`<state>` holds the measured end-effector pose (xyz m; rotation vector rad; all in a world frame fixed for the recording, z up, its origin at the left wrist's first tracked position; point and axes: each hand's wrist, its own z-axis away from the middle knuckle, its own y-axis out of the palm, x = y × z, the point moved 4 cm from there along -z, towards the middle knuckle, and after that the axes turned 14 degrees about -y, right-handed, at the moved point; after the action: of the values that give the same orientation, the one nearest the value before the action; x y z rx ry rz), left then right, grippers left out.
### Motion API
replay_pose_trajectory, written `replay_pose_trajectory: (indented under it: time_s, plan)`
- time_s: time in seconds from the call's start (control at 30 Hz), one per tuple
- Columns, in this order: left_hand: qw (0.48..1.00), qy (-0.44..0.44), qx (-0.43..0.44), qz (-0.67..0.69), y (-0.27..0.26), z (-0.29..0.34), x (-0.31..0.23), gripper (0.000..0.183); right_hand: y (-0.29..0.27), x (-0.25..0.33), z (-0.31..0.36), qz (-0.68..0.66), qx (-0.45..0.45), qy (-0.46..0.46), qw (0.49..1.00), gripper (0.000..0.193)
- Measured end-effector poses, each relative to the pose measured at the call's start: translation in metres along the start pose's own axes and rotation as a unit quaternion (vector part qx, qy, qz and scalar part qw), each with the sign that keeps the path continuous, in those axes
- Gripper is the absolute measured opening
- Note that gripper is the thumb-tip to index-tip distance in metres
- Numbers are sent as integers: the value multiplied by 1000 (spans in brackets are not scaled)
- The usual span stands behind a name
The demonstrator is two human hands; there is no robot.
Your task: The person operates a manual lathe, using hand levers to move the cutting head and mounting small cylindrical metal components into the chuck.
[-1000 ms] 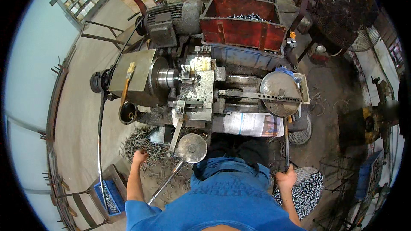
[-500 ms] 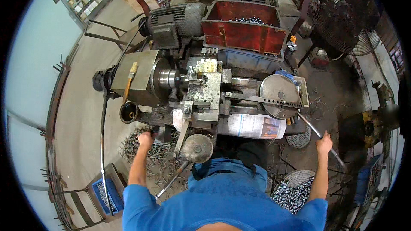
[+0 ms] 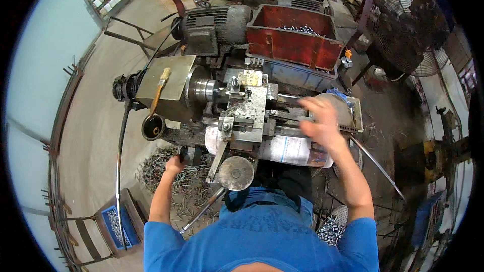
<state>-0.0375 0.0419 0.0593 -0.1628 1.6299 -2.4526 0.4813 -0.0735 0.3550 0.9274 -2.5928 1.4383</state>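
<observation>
My right hand [image 3: 320,121] is raised over the lathe's right end, fingers apart and holding nothing. It partly covers a round metal disc [image 3: 339,108] and a flat perforated bar. My left hand [image 3: 175,164] is closed at the machine's front left, beside a dark block [image 3: 190,155]; what its fingers grip is hidden. Between the hands is the tool carriage [image 3: 247,108], with a bolted tool post facing the round chuck [image 3: 209,90]. A smaller round disc [image 3: 236,173] and a slanting rod lie close to my body. The long steel lever [image 3: 378,167] at right stands free of my hand.
A red bin [image 3: 295,45] of small metal parts sits behind the lathe, next to a motor [image 3: 217,27]. A brush [image 3: 160,88] rests above a small pot [image 3: 153,127]. Metal shavings [image 3: 169,171] cover the floor at left. A large fan [image 3: 406,25] stands at right.
My right hand has let go of the long lever and moved up and left, over the large disc. My left hand stays by the dark block.
</observation>
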Motion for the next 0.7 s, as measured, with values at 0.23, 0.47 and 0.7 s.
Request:
replay_pose_trajectory:
  time_s: [0.23,0.47,0.7]
  plan:
    - [970,17,-171,175,-175,62,61,35,146,69,-141,141,222,-200,944,29]
    - [923,-204,-288,153,-155,60,179,43,189,57,-158,149,303,-198,920,20]
    - [921,-211,-300,129,-164,139,73,49,195,57,-157,155,290,-197,924,20]
